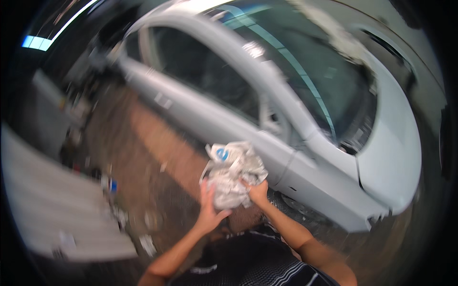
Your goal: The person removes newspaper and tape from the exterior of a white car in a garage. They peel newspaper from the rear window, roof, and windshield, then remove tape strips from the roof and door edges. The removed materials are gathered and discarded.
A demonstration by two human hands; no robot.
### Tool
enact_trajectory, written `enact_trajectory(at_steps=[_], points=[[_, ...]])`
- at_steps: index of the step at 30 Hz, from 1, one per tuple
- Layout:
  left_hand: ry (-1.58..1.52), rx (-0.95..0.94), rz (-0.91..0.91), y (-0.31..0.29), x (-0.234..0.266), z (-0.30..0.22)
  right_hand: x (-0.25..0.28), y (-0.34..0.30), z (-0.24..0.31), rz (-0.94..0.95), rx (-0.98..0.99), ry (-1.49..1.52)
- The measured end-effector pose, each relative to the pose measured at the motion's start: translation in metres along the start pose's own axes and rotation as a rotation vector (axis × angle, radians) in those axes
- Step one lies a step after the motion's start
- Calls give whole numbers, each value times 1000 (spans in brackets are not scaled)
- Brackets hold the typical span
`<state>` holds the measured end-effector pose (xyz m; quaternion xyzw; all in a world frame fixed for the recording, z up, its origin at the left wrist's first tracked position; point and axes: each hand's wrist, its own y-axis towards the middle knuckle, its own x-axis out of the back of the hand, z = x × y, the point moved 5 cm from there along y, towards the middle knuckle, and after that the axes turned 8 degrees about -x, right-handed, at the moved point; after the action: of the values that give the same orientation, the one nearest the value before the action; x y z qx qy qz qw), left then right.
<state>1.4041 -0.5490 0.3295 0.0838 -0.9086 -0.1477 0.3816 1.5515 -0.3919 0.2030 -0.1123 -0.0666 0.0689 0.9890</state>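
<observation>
In front of my body I hold a crumpled bundle of white paper or plastic sheet with a blue mark near its top. My left hand cups its lower left side, fingers extended along it and thumb apart. On the right side, my right hand grips the bundle, its fingertips partly hidden in the folds. Just beyond stands a pale silver car body; whether the bundle touches it I cannot tell. Motion blurs much of the picture.
The car's windshield and hood lie to the right. A dull brown floor runs along the car's side. At the left is a large pale panel or cover, with scattered small objects beside it, including a blue-and-white one.
</observation>
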Motion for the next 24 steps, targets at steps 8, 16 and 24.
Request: enact_trajectory(at_steps=[8,16,24], points=[[-98,342,-460,-28,5,53,-80,-43,2,670,-282,396],[-812,529,-515,-61,49,145,-178,-78,-1,909,-594,395],[-752,466,-479,-170,162,252,-324,-89,-17,939,-626,138]])
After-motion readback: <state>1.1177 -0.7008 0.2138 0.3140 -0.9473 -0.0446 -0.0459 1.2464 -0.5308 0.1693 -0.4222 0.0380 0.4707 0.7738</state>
